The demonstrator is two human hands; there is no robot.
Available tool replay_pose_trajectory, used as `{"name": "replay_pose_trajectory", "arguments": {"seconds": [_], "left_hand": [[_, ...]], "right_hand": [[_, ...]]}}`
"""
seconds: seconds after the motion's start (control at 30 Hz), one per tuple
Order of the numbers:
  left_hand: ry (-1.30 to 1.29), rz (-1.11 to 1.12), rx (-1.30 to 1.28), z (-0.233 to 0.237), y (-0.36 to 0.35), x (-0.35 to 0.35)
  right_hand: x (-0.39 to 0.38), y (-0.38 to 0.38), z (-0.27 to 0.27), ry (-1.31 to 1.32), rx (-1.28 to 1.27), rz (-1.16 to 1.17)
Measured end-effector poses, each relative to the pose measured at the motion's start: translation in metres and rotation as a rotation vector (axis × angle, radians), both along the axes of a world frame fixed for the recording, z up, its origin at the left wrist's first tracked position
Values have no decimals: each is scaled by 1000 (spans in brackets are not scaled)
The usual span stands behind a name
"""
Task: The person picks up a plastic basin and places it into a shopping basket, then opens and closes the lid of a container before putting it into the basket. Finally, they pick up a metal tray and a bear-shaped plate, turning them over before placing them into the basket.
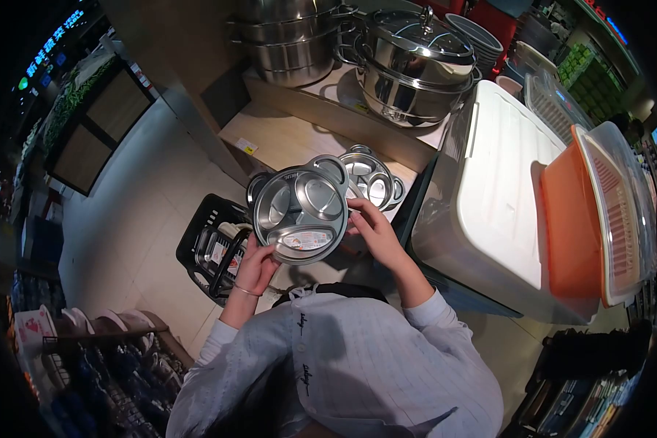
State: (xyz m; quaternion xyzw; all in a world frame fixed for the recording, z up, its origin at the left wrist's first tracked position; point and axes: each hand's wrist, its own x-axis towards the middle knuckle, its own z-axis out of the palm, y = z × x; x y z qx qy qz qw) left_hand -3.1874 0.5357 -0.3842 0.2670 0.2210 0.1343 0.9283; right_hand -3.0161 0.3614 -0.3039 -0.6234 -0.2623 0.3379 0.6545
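A round metal divided plate (294, 191) with ear-like handles is held up in front of me, tilted so its compartments face me. A printed label is stuck in its lowest compartment. My left hand (255, 266) grips the lower left rim, thumb on the front. At the right edge, my right hand (372, 232) has its fingers closed on the rim; some fingertips are hidden. Behind the held plate, a similar divided plate (378, 188) lies on the wooden shelf (285, 131), partly covered from view.
A black shopping basket (190, 241) with packaged goods stands below left. Steel pots (409, 84) sit on the upper shelf. To my right are a white-lidded storage box (504, 175) and an orange basin (573, 226). A rack of hanging goods (109, 343) is at lower left.
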Motion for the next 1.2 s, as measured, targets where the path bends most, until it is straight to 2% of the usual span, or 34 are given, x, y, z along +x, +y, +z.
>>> {"name": "replay_pose_trajectory", "arguments": {"seconds": [0.03, 0.1, 0.17, 0.2, 0.23, 0.3, 0.37, 0.43, 0.5, 0.57, 0.6, 0.63, 0.73, 0.93, 1.0, 1.03, 1.13, 1.17, 1.2], "left_hand": [[0, 1, -1, 2, 1, -1], [116, 44, 248, 3, 4, -3], [81, 119, 290, 4, 1, -2], [57, 128, 478, -1, 1, -3], [36, 134, 665, -4, 1, -5], [24, 151, 722, -6, -3, -9], [79, 79, 1055, -5, -6, -11], [72, 118, 1119, 12, -12, -8], [-175, 41, 1638, 29, -9, -3], [-164, -46, 1665, 48, -14, -1], [-199, -112, 1783, 56, -16, 1], [-236, -182, 1900, 60, -18, 3], [-278, -203, 1974, 60, -24, 7], [-307, -216, 1955, 57, -28, 11], [-298, -219, 1906, 58, -28, 12], [-273, -245, 1861, 60, -27, 12], [-182, -292, 1722, 64, -28, 16], [-116, -312, 1628, 64, -28, 17], [-116, -312, 1628, 63, -28, 18]], "right_hand": [[-1, -1, -7, -18, -31, -18], [2, -4, -27, -37, -62, -33], [9, -10, -51, -176, -202, 3], [5, -4, -58, -81, 35, -51], [5, -4, -62, -77, 35, -51], [8, -5, -65, 97, -57, -111], [10, -4, -64, 154, -49, -112], [13, -1, -71, 375, 76, -168], [17, 1, -81, 385, 84, -203], [17, 5, -68, 522, 132, -137], [25, 2, -92, 789, 197, -163], [36, 0, -113, 761, 318, 76], [37, 2, -117, 830, 414, 174], [21, 4, -80, 893, 311, -13], [21, -1, -91, 877, 387, 167], [23, -2, -97, 878, 388, 167], [26, 3, -112, 830, 274, 164], [19, 6, -118, 645, 48, 23], [15, 14, -113, 479, -65, 11]]}}
